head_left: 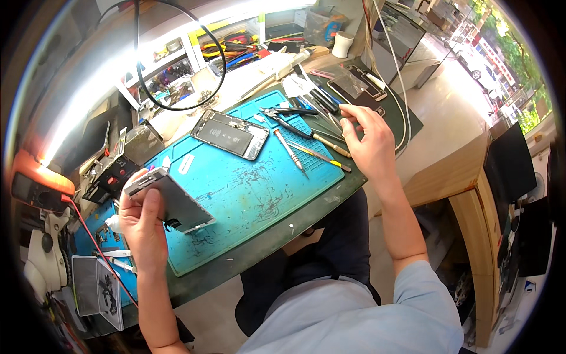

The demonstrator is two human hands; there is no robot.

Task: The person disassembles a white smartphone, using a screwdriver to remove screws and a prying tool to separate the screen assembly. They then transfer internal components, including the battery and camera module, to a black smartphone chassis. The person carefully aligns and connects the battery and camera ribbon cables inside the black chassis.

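My left hand [143,221] is closed around a dark phone screen panel [180,203]. The panel stands tilted at the left of the blue mat [236,200], its lower edge close to the mat. An opened phone body [230,134] with a black battery rests on the far part of the mat. At the mat's far right, my right hand [368,133] hovers by a group of tweezers [321,106], thumb and index finger apart, with nothing visible between them. Near it are cutting pliers [289,121], a screwdriver [288,150] and a yellow-and-black tool [318,156].
An orange multimeter [41,183] with a red lead stands at the left, above a clear plastic box [88,283]. Phone parts [359,88] lie at the table's far right. A black cable [221,53] loops over the back, before shelves of tools and a white cup [342,44].
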